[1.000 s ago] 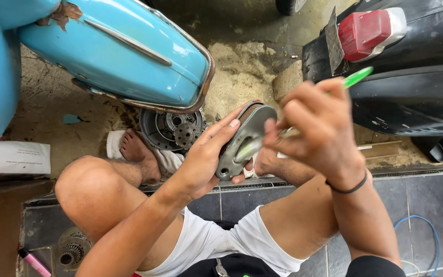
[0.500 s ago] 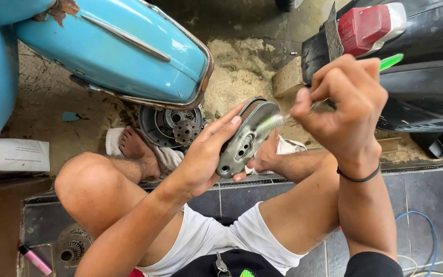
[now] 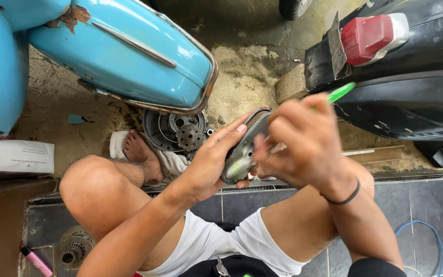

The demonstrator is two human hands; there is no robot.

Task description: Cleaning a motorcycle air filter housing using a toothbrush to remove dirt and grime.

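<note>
Between blue scooter panel (image 3: 129,56) and black scooter (image 3: 406,97), left hand (image 3: 214,161) gripping metal part (image 3: 242,151), right hand (image 3: 303,141) clutching green-handled brush (image 3: 340,93).

A light blue scooter panel (image 3: 124,56) fills ten o'clock. A black scooter tail with a red lamp (image 3: 370,33) sits at two. A round clutch assembly (image 3: 175,131) lies centre, and a pink marker (image 3: 36,260) at seven.
</note>
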